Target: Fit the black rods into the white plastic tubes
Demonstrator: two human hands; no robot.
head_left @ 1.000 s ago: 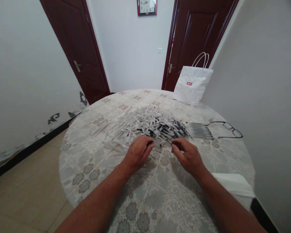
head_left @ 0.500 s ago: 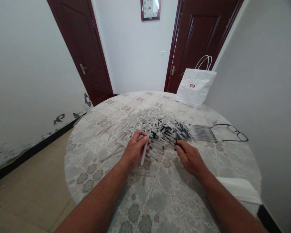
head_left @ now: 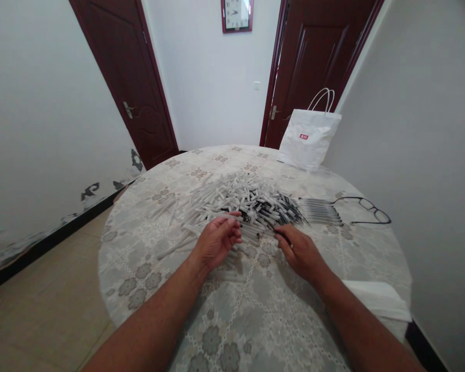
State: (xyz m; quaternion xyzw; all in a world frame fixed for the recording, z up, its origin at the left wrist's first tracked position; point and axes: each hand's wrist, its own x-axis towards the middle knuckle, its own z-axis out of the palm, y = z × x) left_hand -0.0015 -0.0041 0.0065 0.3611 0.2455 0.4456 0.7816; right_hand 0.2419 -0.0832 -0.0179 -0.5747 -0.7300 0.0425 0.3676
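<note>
The white paper bag point(head_left: 308, 138) carries a small red label point(head_left: 304, 137) with white characters, too small to read. The wall clock point(head_left: 236, 14) shows what may be numerals, illegible.

Clock point(head_left: 236, 14) on the far wall cut off by the top edge. Both dark doors point(head_left: 118, 77) cropped at the top too. Forearms cut off at the near edge. White cloth point(head_left: 375, 299) at the near right partly behind the right forearm. Anything pinched in the right hand point(head_left: 300, 251) too small to tell; same for the left hand point(head_left: 216, 243). Single parts in the pile point(head_left: 240, 204) too small to make out.
</note>
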